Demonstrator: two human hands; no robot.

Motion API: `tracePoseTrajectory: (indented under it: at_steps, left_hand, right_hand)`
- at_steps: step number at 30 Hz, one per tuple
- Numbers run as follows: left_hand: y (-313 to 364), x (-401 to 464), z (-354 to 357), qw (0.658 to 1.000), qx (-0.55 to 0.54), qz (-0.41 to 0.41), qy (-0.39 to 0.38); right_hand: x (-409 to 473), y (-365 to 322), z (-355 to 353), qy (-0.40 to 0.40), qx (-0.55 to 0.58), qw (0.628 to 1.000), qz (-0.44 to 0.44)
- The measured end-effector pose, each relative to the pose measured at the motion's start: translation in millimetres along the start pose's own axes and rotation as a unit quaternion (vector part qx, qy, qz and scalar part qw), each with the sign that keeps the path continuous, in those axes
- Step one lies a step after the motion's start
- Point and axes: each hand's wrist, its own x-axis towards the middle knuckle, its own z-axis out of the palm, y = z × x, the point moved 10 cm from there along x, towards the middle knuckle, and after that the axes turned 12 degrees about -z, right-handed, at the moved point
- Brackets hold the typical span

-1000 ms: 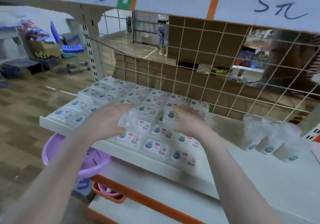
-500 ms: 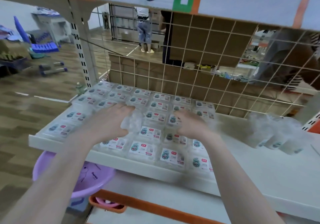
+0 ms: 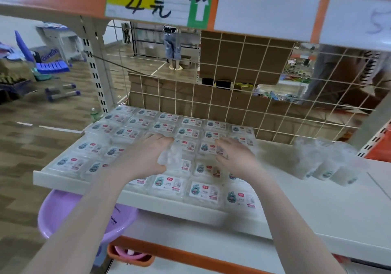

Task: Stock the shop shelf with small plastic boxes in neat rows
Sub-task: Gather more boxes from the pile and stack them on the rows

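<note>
Up front, the flat white metal shelf (image 3: 317, 210) carries clear, shiny plastic boxes (image 3: 167, 186) in about five rows of six. Two hands lie on them: left hand (image 3: 146, 159) grips one clear box (image 3: 170, 157); right hand (image 3: 237, 157) presses flat, fingers spread.

shelf surface: white metal shop shelf (image 3: 317, 216) with raised front lip, wire grid back panel (image 3: 264, 96).

small plastic boxes (image 3: 169, 186) lie flat on the left half of the shelf, labels up, packed edge to edge in rows running from the front lip to the grid panel. a cluster of clear plastic containers (image 3: 325, 163), blurred, lies on the right part of the shelf, apart from the box rows. bare shelf surface shows between the two groups and along the right front.
</note>
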Motion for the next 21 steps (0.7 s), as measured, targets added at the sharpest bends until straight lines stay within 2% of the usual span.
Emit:
tracePoseTrajectory:
  at_steps: [3,9,18,21]
  left_hand:
    - [14,0,1,1.000,0.002,-0.001,-0.007]
    - [54,2,9,1.000,-0.012,0.014,-0.017]
    - [125,6,35,0.998,-0.002,0.038,-0.044]
    - [150,7,50,0.996,0.005,0.055,-0.067]
  right_hand:
    - [-22,11,-13,0.031,-0.012,0.999,0.007]
    - [-76,49,-22,0.037,-0.032,0.997,0.053]
    - [-149,105,-11,0.006,-0.053,0.994,0.097]
    - [-170,120,-9,0.021,-0.043,0.993,0.111]
